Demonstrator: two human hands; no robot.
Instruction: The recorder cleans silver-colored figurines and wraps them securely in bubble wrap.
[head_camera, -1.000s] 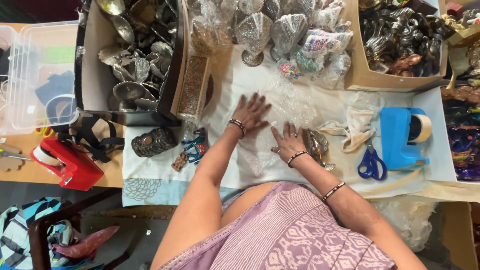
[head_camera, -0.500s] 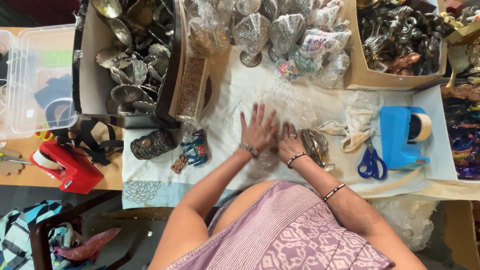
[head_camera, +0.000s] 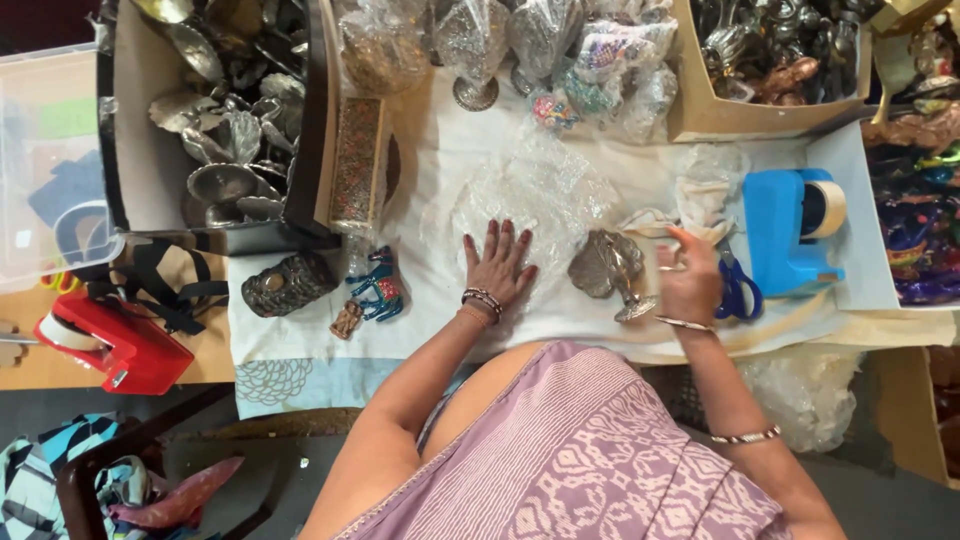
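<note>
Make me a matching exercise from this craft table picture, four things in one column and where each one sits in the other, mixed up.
Things:
1. left hand
2. right hand
3. blue tape dispenser
4. red tape dispenser

Places:
A. far left, on the wooden table edge
B. flat on the bubble wrap
C. right of the scissors
D. between the metal leaf dish and the scissors

Pairs: 1-B, 2-D, 3-C, 4-A
</note>
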